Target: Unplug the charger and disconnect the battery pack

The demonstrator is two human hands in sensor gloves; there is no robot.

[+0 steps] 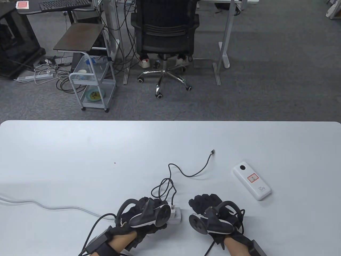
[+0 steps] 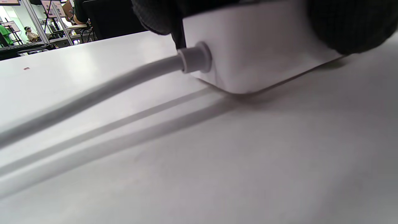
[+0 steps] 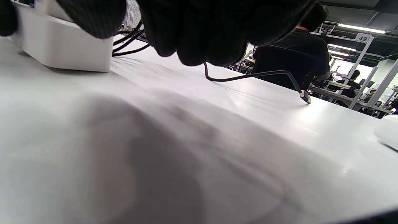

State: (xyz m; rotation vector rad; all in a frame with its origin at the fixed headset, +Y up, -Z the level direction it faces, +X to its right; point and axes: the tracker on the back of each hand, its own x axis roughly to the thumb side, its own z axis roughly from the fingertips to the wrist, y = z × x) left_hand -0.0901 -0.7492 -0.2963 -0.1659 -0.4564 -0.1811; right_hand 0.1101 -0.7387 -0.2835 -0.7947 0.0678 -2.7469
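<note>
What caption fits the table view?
Left hand on the power strip; black cable's free end lies apart from the battery pack.

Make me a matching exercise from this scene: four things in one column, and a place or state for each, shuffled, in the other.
Things:
1. battery pack
2. black cable's free plug
3. white socket block
4. right hand

Places or states:
A. under the left hand
B. lying on the table, plugged into nothing
C. resting on the table, holding nothing
D. far right, no cable attached

Pairs: 1-D, 2-B, 3-A, 4-C
</note>
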